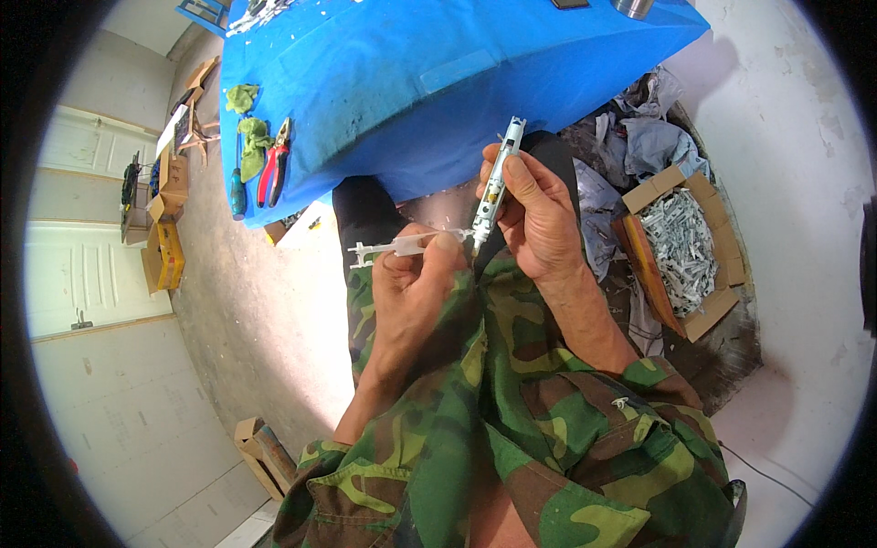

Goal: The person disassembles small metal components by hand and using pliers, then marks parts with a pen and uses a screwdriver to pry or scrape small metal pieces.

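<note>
My left hand (416, 279) is closed, thumb against fingers, on a thin white plastic strip (406, 245) with small prongs at its outer end. Between the thumb and fingers of my right hand (541, 215) a slim pale-grey slotted part (497, 187) is held, tilted with its upper end leaning right. Its lower end comes close to the inner end of the strip; whether the two touch I cannot tell. Both hands are above my lap, in front of the blue-covered table.
Pliers (273, 169) with red-and-blue handles, a teal-handled screwdriver (238, 194) and green cloths (255, 137) lie at the blue table's (365, 82) left edge. On the right, a cardboard box (723, 219) holds many pale parts (678, 247), beside grey plastic bags (653, 146).
</note>
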Available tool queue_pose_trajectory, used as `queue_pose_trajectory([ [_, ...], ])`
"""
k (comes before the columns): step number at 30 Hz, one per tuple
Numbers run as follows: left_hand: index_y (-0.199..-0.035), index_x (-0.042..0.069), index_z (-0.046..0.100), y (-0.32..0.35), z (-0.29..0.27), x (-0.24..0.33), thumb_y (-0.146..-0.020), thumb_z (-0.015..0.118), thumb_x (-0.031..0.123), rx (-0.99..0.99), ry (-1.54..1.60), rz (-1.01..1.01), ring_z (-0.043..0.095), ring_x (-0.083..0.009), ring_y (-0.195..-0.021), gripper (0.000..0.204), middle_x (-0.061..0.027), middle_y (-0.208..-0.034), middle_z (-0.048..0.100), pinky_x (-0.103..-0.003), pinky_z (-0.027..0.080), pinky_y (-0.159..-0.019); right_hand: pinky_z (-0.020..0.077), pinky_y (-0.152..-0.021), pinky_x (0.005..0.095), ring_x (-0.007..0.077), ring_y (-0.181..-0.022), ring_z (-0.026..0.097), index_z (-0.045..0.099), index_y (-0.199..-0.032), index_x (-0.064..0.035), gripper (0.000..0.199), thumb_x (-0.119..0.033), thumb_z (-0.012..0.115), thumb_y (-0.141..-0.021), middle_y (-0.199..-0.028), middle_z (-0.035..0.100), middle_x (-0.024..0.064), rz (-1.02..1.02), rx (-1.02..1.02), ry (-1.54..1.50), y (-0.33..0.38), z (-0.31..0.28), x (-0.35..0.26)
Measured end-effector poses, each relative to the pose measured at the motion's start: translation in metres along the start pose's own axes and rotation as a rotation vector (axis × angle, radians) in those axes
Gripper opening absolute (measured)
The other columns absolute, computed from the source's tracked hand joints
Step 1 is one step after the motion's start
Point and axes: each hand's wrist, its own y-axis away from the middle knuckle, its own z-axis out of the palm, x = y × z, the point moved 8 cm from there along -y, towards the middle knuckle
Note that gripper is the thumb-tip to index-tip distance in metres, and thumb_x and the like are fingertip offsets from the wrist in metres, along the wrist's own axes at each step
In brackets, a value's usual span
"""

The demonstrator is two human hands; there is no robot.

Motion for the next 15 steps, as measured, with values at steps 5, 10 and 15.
queue_pose_trajectory([
  [5,-0.092,0.003,0.065,0.0006,0.0007,0.0004,-0.109,0.060,0.022,-0.019,-0.056,0.051,0.053,-0.0051,-0.060,0.025,-0.0060,-0.077,0.068,-0.022,0.042,-0.052,0.0563,-0.075,0.0255,0.0115,-0.087,0.068,0.066,-0.128,0.0009,0.031,-0.022,0.066,-0.107,-0.102,0.070,0.0042,-0.040,-0.058,0.093,0.0016,0.0053,-0.0050],
  [10,-0.093,0.003,0.065,0.0010,0.0010,-0.0018,-0.109,0.060,0.023,-0.019,-0.050,0.049,0.053,-0.0049,-0.060,0.026,-0.0051,-0.077,0.068,-0.022,0.042,-0.052,0.0554,-0.075,0.0241,0.0103,-0.087,0.067,0.066,-0.128,0.0004,0.029,-0.018,0.067,-0.105,-0.102,0.070,0.0042,-0.053,-0.053,0.119,0.0011,0.0051,-0.0071],
  [15,-0.093,0.003,0.065,0.0063,0.0090,0.0062,-0.109,0.060,0.023,0.021,-0.112,0.080,0.052,-0.0052,-0.061,0.026,-0.0045,-0.078,0.068,-0.023,0.042,-0.053,0.0544,-0.072,0.0233,0.0082,-0.083,0.066,0.069,-0.124,0.0004,0.028,-0.016,0.073,-0.101,-0.100,0.070,0.0031,-0.091,0.001,0.199,0.0006,-0.0016,-0.0098],
])
